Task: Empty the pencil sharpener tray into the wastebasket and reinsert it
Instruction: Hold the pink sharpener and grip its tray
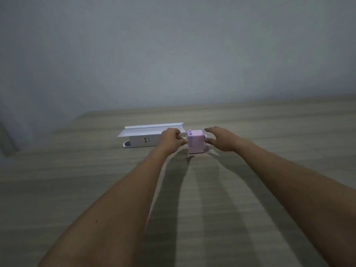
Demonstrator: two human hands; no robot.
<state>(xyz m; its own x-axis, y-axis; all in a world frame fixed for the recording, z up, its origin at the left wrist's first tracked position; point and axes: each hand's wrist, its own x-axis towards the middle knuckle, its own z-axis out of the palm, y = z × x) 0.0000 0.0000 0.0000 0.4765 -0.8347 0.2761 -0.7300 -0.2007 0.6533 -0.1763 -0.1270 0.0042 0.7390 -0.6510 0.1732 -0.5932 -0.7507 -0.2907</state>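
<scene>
A small pink pencil sharpener [195,141] stands upright on the wooden table [269,132], far out at arm's length. My left hand [170,139] is at its left face, fingers curled and pinched together on a small pale part there; whether that part is the tray is too small to tell. My right hand [221,139] hovers at the sharpener's right side with fingers spread, the thumb tip touching or nearly touching a white part on that side. No wastebasket is in view.
A white power strip box [142,141] with a long white lid [152,129] lies just left of and behind the sharpener, close to my left hand. A plain grey wall rises behind the table. The table's left edge runs diagonally at the far left.
</scene>
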